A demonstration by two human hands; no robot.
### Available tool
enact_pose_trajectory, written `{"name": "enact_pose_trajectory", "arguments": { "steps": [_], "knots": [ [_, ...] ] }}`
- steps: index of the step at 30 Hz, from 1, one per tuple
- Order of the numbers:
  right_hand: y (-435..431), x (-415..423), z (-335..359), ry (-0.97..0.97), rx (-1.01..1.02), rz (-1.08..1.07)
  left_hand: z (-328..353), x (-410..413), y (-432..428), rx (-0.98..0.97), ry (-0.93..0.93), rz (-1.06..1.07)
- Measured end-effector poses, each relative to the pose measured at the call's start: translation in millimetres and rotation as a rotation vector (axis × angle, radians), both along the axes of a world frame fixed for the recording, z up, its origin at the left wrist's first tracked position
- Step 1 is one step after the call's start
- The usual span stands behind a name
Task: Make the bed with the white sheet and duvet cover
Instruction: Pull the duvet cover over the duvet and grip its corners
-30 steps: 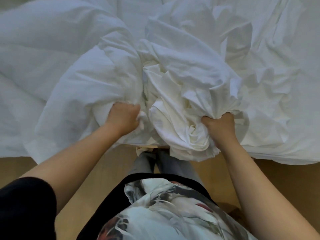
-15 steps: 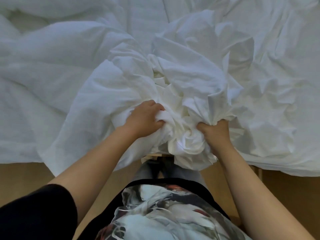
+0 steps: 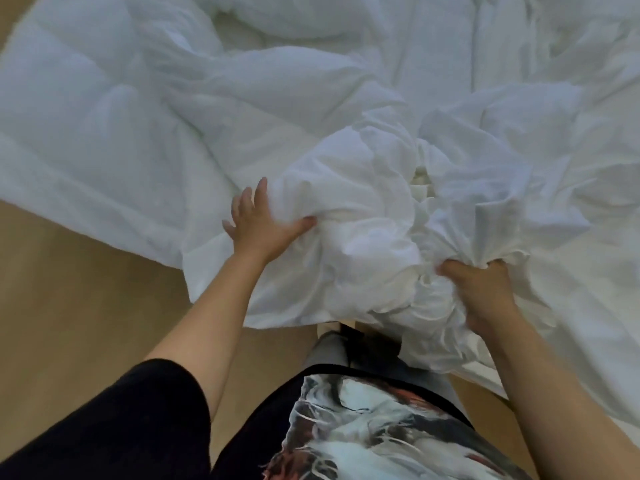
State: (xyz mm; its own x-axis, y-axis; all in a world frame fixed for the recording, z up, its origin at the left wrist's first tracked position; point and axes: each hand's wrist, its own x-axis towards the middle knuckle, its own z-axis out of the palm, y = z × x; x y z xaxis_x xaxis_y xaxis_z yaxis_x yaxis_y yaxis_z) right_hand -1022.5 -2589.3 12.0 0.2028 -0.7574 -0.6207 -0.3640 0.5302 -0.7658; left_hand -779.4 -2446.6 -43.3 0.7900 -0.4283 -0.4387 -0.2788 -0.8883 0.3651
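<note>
Above the floor [image 3: 86,306], right hand [image 3: 485,299] grips bunched duvet cover [image 3: 346,209].

The duvet cover [image 3: 363,209] is white, floor [image 3: 69,306] tan, sleeve [image 3: 121,427] black, shirt [image 3: 363,441] printed white, grey, red.

Two bare hands are in view: one left hand [image 3: 258,225] on the left flank of one crumpled heap of thin white cotton duvet cover [image 3: 363,216], and one right hand [image 3: 481,289] on its right flank. One padded, quilted white duvet [image 3: 86,126] spreads left of that heap. The folds may hide a second white cloth inside the heap; I cannot tell. One tan wooden floor [image 3: 69,306] lies below the heap, and one black sleeve [image 3: 121,420] lower still.
</note>
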Motion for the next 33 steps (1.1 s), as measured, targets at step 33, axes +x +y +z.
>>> {"name": "enact_pose_trajectory", "arguments": {
  "steps": [33],
  "knots": [
    [-25.4,-9.4,-9.2,0.061,0.043,-0.121,-16.0,-108.2,-101.2,0.439,-0.231,-1.357]
  ]
}}
